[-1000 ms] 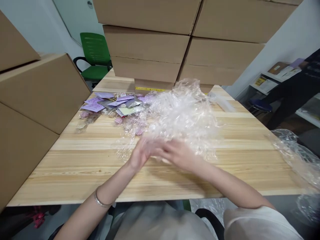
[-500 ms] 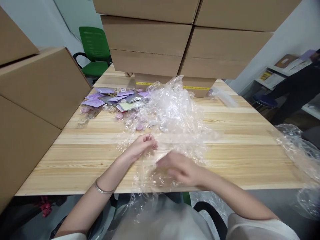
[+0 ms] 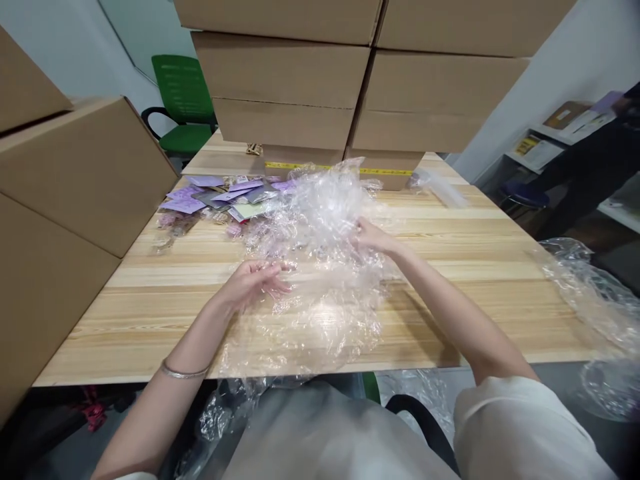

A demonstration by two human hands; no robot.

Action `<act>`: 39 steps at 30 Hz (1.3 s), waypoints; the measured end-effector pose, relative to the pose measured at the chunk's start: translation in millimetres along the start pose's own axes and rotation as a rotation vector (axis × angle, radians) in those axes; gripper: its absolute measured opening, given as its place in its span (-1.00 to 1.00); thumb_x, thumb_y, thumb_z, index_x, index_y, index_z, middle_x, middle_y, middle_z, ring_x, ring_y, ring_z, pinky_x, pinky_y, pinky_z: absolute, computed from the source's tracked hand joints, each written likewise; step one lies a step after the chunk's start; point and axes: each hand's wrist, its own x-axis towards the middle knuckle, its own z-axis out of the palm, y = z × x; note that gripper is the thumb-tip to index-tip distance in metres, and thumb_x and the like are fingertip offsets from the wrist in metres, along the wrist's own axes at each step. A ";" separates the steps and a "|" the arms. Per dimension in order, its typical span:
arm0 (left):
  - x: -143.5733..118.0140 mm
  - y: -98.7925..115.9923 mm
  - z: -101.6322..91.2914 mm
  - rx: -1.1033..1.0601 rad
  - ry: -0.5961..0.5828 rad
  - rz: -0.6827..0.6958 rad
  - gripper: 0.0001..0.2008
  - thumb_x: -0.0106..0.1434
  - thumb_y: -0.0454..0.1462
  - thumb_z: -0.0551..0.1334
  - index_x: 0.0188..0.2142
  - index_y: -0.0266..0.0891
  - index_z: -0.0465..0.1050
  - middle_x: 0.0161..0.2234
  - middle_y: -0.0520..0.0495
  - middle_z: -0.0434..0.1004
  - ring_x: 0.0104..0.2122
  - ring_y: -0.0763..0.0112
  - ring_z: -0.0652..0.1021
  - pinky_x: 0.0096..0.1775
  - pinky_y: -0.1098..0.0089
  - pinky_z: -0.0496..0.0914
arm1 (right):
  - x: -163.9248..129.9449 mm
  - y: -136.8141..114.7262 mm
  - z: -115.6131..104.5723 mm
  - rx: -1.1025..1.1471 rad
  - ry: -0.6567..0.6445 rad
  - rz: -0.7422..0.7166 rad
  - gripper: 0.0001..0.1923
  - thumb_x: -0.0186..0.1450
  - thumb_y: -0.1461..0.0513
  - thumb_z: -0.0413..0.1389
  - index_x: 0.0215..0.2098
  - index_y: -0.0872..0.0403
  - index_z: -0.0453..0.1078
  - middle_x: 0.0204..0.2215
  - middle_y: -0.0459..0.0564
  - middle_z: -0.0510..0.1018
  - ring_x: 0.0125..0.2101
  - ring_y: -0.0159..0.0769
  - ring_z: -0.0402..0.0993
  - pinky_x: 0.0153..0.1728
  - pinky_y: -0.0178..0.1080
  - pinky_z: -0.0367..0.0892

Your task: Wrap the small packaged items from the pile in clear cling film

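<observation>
A heap of crumpled clear plastic film (image 3: 325, 200) lies mid-table, and a loose sheet of it spreads down to the front edge. My right hand (image 3: 373, 238) reaches into the heap's right side, its fingers closed on the film and partly hidden by it. Lower and to the left, my left hand (image 3: 257, 280) rests beside the spread film, fingers loosely apart, with some film against them. Purple packets (image 3: 185, 200) and small wrapped items lie in a pile left of the heap.
Large cardboard boxes (image 3: 290, 80) are stacked at the back of the wooden table (image 3: 450, 313); more boxes (image 3: 75, 180) stand at left. A clear plastic roll (image 3: 443, 187) lies at back right. Plastic film (image 3: 595, 293) hangs off the right edge. A person in dark clothes (image 3: 590, 160) stands beyond.
My right hand has moved forward from near the table's front edge into the film heap. My left hand has shifted left and its fingers have loosened. The film now spreads wider in front.
</observation>
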 end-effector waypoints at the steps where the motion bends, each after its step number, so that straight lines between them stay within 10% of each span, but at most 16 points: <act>1: -3.1 -0.1 -0.7 0.053 0.013 -0.023 -0.73 0.12 -0.15 0.39 -0.32 -0.35 0.58 -0.35 -0.23 0.68 -0.41 0.20 0.67 -0.47 0.42 0.55 | 2.6 -3.0 7.9 -0.052 -0.004 0.024 -0.56 0.08 0.06 0.29 -0.12 0.07 0.43 -0.11 0.11 0.58 -0.09 -0.04 0.50 -0.08 -0.14 0.39; 5: -13.8 2.7 0.0 0.136 0.137 0.009 -0.65 0.14 -0.06 0.37 -0.30 -0.34 0.58 -0.06 -0.30 0.61 -0.33 0.17 0.68 -0.47 0.40 0.56 | 14.8 11.5 3.5 -0.192 0.104 0.191 -0.67 0.12 0.17 0.22 -0.16 0.13 0.43 -0.20 0.21 0.58 -0.11 0.07 0.51 -0.12 -0.08 0.37; 8: -16.2 3.1 0.4 0.145 0.302 0.066 -0.60 0.18 0.01 0.32 -0.28 -0.33 0.54 0.01 -0.30 0.56 -0.30 0.14 0.67 -0.53 0.40 0.54 | 9.6 30.1 -27.1 -0.265 0.295 0.276 -0.37 0.16 0.15 0.17 0.13 0.29 0.25 0.05 0.43 0.41 0.05 0.17 0.37 -0.01 0.03 0.30; 12: -14.3 -0.3 0.8 0.174 0.413 0.072 -0.56 0.26 0.07 0.22 -0.20 -0.28 0.46 0.05 -0.27 0.53 -0.48 0.30 0.65 -0.66 0.45 0.45 | -34.6 27.4 -46.3 -0.360 0.668 -0.008 -0.33 0.26 0.10 0.09 0.25 0.24 0.13 0.19 0.40 0.24 0.21 0.21 0.15 0.15 0.20 0.11; 16: -15.0 1.3 1.3 0.161 0.408 0.023 -0.56 0.32 0.07 0.14 -0.12 -0.25 0.43 -0.21 -0.19 0.65 -0.85 0.67 0.29 -0.83 0.58 0.07 | -78.2 16.4 -20.9 -0.068 0.192 -0.331 -0.43 0.41 -0.05 -0.13 0.28 0.01 0.16 0.19 0.17 0.36 0.21 0.03 0.24 0.19 0.15 0.15; 20: -23.5 7.2 -6.2 -0.026 0.225 -0.149 -0.58 0.36 0.06 0.09 -0.02 -0.17 0.42 -0.39 -0.10 0.65 -0.90 0.78 0.07 -0.82 0.64 -0.03 | -71.2 36.6 7.3 0.275 -0.294 -0.167 -0.29 0.41 -0.13 -0.53 0.35 -0.15 0.07 0.25 -0.04 0.33 0.26 -0.12 0.21 0.19 0.11 0.20; 27: -42.7 2.4 -36.9 -0.343 -0.188 -0.156 -0.57 0.42 -0.01 -0.01 0.11 -0.11 0.39 -0.32 -0.18 0.68 -0.94 0.73 0.06 -0.88 0.63 0.01 | -27.9 76.0 -1.3 0.058 0.012 -0.197 -0.42 0.41 -0.08 -0.21 0.09 0.02 0.44 0.19 0.06 0.41 0.26 -0.06 0.20 0.29 0.10 -0.03; 32: -47.2 -0.1 -38.5 -0.452 -0.158 -0.051 -0.55 0.45 -0.01 -0.10 0.27 0.11 0.20 -0.30 -0.11 0.69 -0.95 0.73 0.07 -0.88 0.64 -0.02 | -52.1 59.0 -29.9 0.087 0.356 -0.235 -0.54 0.31 0.11 -0.03 0.14 0.01 0.37 0.19 0.08 0.37 0.22 -0.02 0.23 0.22 0.12 0.10; 39: -42.4 -0.9 -27.0 -0.466 -0.060 0.059 -0.55 0.47 -0.01 -0.18 0.32 0.31 0.01 -0.23 -0.02 0.68 -0.94 0.77 0.05 -0.86 0.64 -0.01 | -84.9 12.0 -26.0 0.151 -0.185 -0.382 -0.45 0.19 -0.04 0.21 0.12 -0.09 0.39 0.30 -0.02 0.25 0.33 0.03 0.03 0.29 0.17 -0.07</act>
